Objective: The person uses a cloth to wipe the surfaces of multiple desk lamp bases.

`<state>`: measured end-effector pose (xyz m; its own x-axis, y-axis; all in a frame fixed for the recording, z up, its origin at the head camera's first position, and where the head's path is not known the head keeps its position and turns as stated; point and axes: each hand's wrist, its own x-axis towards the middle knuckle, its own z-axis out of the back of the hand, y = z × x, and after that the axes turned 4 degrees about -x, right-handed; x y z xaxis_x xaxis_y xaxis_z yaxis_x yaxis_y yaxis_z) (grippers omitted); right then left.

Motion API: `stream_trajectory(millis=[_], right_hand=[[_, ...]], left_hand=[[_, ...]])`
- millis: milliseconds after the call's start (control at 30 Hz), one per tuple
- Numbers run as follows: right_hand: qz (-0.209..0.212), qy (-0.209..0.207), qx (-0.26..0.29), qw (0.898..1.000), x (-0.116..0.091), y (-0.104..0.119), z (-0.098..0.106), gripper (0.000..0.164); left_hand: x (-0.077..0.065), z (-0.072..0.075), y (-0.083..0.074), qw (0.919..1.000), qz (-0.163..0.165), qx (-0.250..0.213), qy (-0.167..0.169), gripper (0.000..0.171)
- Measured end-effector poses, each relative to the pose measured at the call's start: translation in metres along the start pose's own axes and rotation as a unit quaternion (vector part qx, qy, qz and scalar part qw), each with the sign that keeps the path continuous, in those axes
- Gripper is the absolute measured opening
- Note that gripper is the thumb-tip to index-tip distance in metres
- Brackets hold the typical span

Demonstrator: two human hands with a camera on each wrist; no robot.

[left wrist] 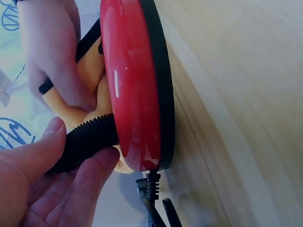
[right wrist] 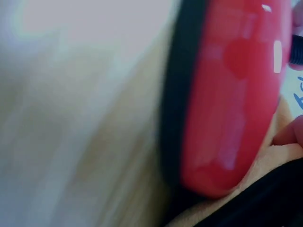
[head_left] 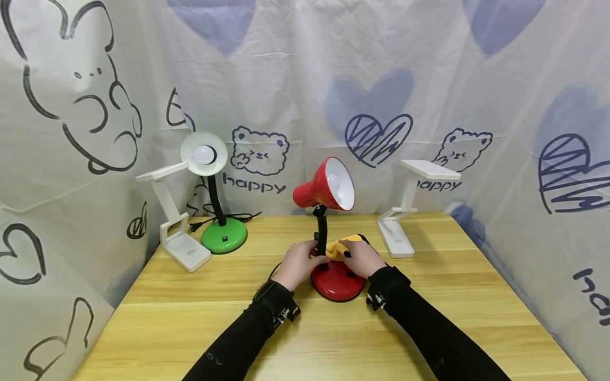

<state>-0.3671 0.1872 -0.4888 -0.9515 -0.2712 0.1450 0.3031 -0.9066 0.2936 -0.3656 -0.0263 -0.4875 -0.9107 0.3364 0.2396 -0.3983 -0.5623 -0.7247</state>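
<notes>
A red desk lamp (head_left: 337, 284) stands on the table, its shade tipped to the right. My left hand (head_left: 297, 263) grips the ribbed black gooseneck (left wrist: 91, 135) low down, thumb on one side and fingers on the other. Behind the neck, my right hand (head_left: 363, 258) holds a yellow cloth (head_left: 335, 250) with black edging against the back of the red base. In the left wrist view, the right fingers press into bunched folds of that cloth. The right wrist view has the glossy base (right wrist: 232, 99) large, with the cloth along its far edge.
On the left stand a white folding lamp (head_left: 188, 252) and a green-based lamp (head_left: 224, 236) with its black cord behind it. Another white folding lamp (head_left: 396, 239) is at the back right. A power cord (left wrist: 152, 187) leaves the red base. A printed curtain (head_left: 305, 95) surrounds the table.
</notes>
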Motion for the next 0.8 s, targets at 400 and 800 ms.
stream_trajectory(millis=[400, 800], right_hand=[[0.095, -0.002, -0.102, 0.990, -0.066, 0.029, 0.015, 0.043], [0.240, 0.024, -0.136, 0.961, -0.087, 0.085, -0.005, 0.037]], left_hand=[[-0.001, 0.000, -0.008, 0.9997, 0.016, 0.018, -0.005, 0.025], [-0.004, 0.003, -0.006, 0.9997, 0.009, 0.020, -0.007, 0.023]])
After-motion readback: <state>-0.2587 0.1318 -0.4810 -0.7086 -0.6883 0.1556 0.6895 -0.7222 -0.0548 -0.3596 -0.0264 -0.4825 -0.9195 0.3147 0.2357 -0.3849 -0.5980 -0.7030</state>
